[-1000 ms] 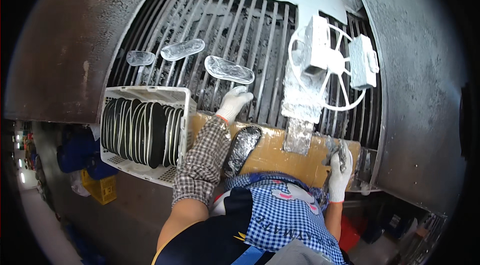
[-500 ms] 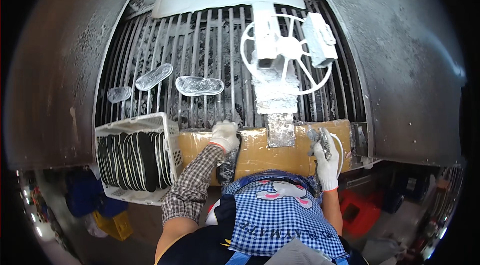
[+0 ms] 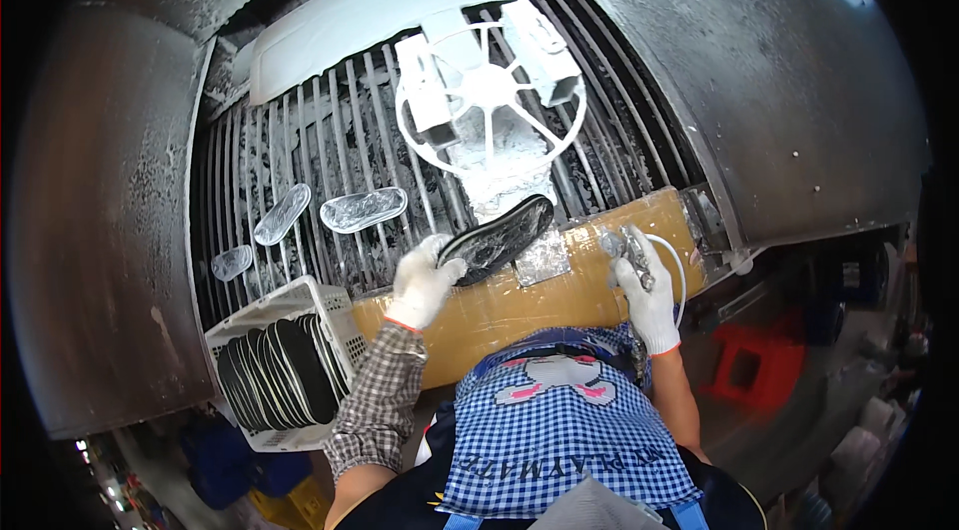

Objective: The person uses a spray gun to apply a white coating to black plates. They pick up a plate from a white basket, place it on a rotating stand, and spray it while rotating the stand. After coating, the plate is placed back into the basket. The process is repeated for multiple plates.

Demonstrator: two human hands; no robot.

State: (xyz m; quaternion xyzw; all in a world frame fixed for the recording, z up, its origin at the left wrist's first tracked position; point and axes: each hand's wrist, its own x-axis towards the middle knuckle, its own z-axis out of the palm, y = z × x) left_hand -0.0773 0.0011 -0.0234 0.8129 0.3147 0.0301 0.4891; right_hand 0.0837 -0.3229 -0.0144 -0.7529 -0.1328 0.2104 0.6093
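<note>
In a white knit glove, my left hand [image 3: 422, 282] grips one end of a black shoe sole [image 3: 507, 238] whose middle looks covered in shiny clear film. The sole is held tilted over the front edge of the grate, its far end close to the white-coated wheel [image 3: 489, 88]. My right hand [image 3: 651, 308], also gloved, is wrapped round a metal spray gun [image 3: 633, 258] with a pale hose [image 3: 681, 275] curving beside it. That gun is above the right part of a tape-covered tan ledge [image 3: 589, 295].
A white plastic basket [image 3: 352, 322] with several black soles [image 3: 275, 370] stands at the left. Three film-covered sole-shaped pieces, one being a nearer long one [image 3: 365, 209], lie on the metal bars [image 3: 335, 130]. White-coated blocks [image 3: 539, 50] sit on the wheel. Booth walls [image 3: 739, 90] rise on both sides.
My left hand has lifted the sole from beside the ledge and brought it forward and right, toward the wheel. The whole view has turned; my right hand still holds the spray gun.
</note>
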